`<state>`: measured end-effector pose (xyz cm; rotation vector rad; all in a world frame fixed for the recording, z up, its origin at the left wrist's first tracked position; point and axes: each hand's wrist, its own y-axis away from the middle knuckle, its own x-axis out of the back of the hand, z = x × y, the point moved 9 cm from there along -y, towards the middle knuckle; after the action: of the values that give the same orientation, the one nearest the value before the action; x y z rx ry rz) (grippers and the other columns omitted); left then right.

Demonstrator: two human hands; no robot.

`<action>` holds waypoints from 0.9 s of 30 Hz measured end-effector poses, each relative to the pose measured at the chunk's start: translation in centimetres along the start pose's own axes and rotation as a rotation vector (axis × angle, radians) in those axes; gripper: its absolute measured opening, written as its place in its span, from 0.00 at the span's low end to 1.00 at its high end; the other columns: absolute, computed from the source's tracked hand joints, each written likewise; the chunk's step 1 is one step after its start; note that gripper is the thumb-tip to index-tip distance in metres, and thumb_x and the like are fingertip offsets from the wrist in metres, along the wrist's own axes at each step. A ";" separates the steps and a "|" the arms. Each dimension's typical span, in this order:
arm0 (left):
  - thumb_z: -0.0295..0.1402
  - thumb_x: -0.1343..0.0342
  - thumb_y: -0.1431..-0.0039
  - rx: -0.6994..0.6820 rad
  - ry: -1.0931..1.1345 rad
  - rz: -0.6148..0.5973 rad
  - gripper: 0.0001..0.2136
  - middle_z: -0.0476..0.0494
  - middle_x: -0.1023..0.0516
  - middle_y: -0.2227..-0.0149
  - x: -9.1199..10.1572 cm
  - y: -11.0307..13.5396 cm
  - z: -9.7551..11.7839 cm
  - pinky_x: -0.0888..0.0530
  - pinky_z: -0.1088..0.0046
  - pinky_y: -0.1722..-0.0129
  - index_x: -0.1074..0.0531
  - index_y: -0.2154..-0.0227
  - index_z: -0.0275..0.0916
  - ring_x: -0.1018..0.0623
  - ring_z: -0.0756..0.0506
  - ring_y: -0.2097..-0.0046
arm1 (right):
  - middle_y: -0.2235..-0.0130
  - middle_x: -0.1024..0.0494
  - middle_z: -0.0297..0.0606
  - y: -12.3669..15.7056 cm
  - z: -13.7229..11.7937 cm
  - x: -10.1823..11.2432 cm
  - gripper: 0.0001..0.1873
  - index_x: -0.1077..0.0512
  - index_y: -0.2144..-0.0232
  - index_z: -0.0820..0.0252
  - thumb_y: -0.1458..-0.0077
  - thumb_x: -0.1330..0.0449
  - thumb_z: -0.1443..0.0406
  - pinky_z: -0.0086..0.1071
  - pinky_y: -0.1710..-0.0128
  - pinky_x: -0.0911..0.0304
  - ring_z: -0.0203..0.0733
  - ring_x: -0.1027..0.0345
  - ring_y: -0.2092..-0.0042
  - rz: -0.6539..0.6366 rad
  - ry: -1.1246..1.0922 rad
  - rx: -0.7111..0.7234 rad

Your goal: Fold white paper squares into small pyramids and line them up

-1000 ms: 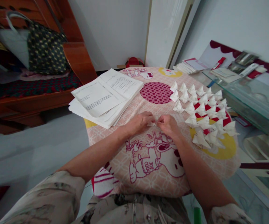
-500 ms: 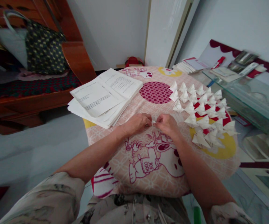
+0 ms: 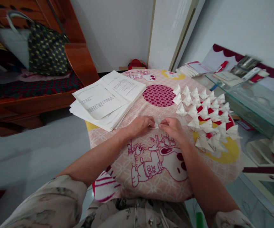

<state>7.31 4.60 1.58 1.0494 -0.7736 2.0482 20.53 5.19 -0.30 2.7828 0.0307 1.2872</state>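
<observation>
Near the middle of the cloth-covered table, a small piece of folded white paper sits between my hands, mostly hidden by fingers. My left hand is closed on its left side. My right hand pinches at its right edge with thumb and fingertips. Several folded white paper figures with pointed tips stand in rows on the table to the right of my right hand. Beyond my left hand lies a stack of printed paper sheets.
A glass shelf with cups and small items adjoins the table's right side. At the left stands a wooden bench with a dark patterned bag on it. A white booklet stack is at the far right.
My right hand has shifted slightly and its fingers have straightened a little, so more of the small paper shows between my hands. The view has tilted slightly.
</observation>
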 end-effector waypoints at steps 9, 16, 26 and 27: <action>0.30 0.41 0.43 0.143 -0.024 0.171 0.07 0.41 0.25 0.59 0.8 -0.3 -2.4 0.31 0.66 0.53 0.27 0.61 0.35 0.27 0.44 0.55 | 0.73 0.22 0.34 0.4 -1.0 -0.2 0.07 0.22 0.67 0.59 0.50 0.33 0.63 0.31 0.68 0.42 0.39 0.31 0.69 0.045 0.175 0.037; 0.29 0.42 0.45 0.243 0.268 0.165 0.06 0.54 0.34 0.75 1.0 -0.2 -3.0 0.38 0.75 0.69 0.28 0.63 0.36 0.35 0.52 0.72 | 0.64 0.20 0.41 1.0 -3.5 0.2 0.12 0.22 0.61 0.62 0.51 0.33 0.67 0.33 0.60 0.37 0.42 0.29 0.62 0.074 0.136 0.235; 0.28 0.40 0.47 0.296 0.892 0.112 0.12 0.57 0.36 0.79 -0.1 -0.4 -3.3 0.42 0.78 0.77 0.29 0.59 0.33 0.37 0.56 0.77 | 0.80 0.28 0.32 1.4 -1.2 -2.4 0.14 0.29 0.80 0.61 0.51 0.37 0.57 0.26 0.79 0.47 0.31 0.40 0.79 -0.287 -0.493 0.023; 0.28 0.41 0.46 0.303 0.909 0.103 0.12 0.58 0.37 0.80 -0.1 -0.4 -3.2 0.44 0.78 0.78 0.29 0.58 0.33 0.38 0.56 0.78 | 0.80 0.28 0.32 1.5 -1.2 -2.5 0.13 0.30 0.80 0.61 0.53 0.37 0.57 0.26 0.80 0.47 0.31 0.40 0.80 -0.293 -0.538 -0.012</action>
<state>6.27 7.19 -0.04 0.1284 -0.0433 2.4400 18.01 3.62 -1.33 2.8720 0.3769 0.4555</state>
